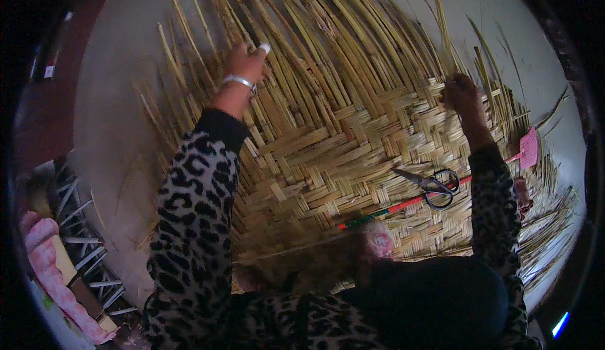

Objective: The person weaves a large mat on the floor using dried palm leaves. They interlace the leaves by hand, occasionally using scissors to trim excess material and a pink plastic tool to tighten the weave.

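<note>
A half-woven mat (328, 173) of flat, straw-coloured reed strips spreads beneath my arms, its long loose reed strips (353, 35) fanning out at the far side. At the far left, my left hand (246, 66) is closed on some of these strips; it wears a white wrap on a digit and a silver bangle (239, 82). Farther right, my right hand (465, 101) pinches a thin upright reed strip (442, 28) above the weave. Scissors (432, 186) with dark handles lie on the mat, across the red-and-green stick of a fly swatter with a pink head (528, 149).
My knee in dark cloth (435, 303) rests at the mat's near edge, beside a pink-and-white patterned piece (380, 241). A metal lattice frame (88, 249) and pink cloth (47, 255) stand at left. Pale floor (104, 129) surrounds the mat; loose strips stick out at right.
</note>
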### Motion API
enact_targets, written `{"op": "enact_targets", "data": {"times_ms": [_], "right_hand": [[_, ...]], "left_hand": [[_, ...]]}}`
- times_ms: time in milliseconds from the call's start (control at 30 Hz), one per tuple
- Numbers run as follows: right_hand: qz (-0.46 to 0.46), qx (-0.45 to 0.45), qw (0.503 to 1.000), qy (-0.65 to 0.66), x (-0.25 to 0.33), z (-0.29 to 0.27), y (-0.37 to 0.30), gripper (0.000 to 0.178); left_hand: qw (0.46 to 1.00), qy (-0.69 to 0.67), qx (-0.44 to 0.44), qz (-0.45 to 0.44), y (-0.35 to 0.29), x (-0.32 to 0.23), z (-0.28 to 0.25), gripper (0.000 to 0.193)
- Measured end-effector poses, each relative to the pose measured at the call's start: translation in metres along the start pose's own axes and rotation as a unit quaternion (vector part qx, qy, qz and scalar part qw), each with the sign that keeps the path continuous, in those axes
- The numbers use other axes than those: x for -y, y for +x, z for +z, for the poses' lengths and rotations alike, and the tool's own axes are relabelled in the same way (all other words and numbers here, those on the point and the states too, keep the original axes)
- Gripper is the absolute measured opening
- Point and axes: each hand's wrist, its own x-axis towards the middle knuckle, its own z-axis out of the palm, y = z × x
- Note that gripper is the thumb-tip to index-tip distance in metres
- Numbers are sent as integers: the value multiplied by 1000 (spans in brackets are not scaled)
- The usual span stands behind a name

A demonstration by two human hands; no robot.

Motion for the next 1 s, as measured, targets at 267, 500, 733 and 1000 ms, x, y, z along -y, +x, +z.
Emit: {"op": "enact_targets", "data": {"times_ms": [267,500,733,1000], "right_hand": [[-46,131,990,18,28,78,-4,21],[-38,155,987,34,12,87,-8,25],[-50,169,984,-7,8,82,-9,29],[-40,141,989,10,19,88,-16,27]], "left_hand": [[1000,-4,19,-9,52,-17,11,46],[963,-259,56,-41,25,-2,-9,32],[913,-320,248,-58,-20,45,6,38],[978,-201,26,-47,-48,31,19,84]]}}
